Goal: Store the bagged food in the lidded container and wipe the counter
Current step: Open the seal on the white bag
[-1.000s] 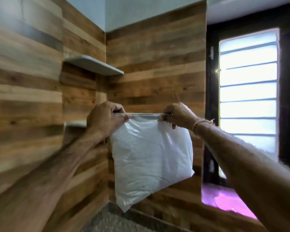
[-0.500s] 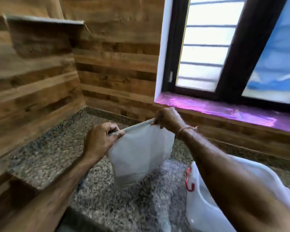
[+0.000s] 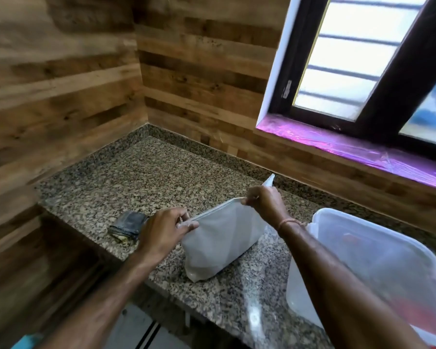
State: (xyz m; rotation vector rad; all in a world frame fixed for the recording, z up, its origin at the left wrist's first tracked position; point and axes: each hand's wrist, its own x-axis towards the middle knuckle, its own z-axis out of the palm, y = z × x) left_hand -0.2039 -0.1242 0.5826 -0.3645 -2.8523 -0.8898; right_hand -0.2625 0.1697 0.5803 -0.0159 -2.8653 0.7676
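**Two hands pinch the top edge of the bag at the counter**

The white bag (image 3: 222, 243) is in the middle of the frame, a little below the centre. It stands tilted. Its lower end seems to rest on the counter (image 3: 141, 177), but the contact itself is in shadow.

The left hand (image 3: 161, 233) is at the left end of the bag's top edge. Its thumb and first fingers are curled and pinch the edge there. The right hand (image 3: 264, 205) is higher and further to the right, and it pinches the same edge near the other end. One corner of the bag sticks up behind this hand. Between the two hands the edge is stretched in a nearly straight line.

The container (image 3: 393, 263) is at the lower right of the frame, on the counter, near the bag. It is of translucent plastic, and something red shows through it, blurred. The right forearm crosses in front of it. Whether its lid is closed tight, I cannot tell.

A dark folded cloth (image 3: 129, 224) lies on the counter to the left of the left hand, partly hidden behind it. The wall (image 3: 61, 84) of wooden planks fills the upper left of the frame. The window (image 3: 350, 59) with a purple sill (image 3: 350, 144) is at the upper right.
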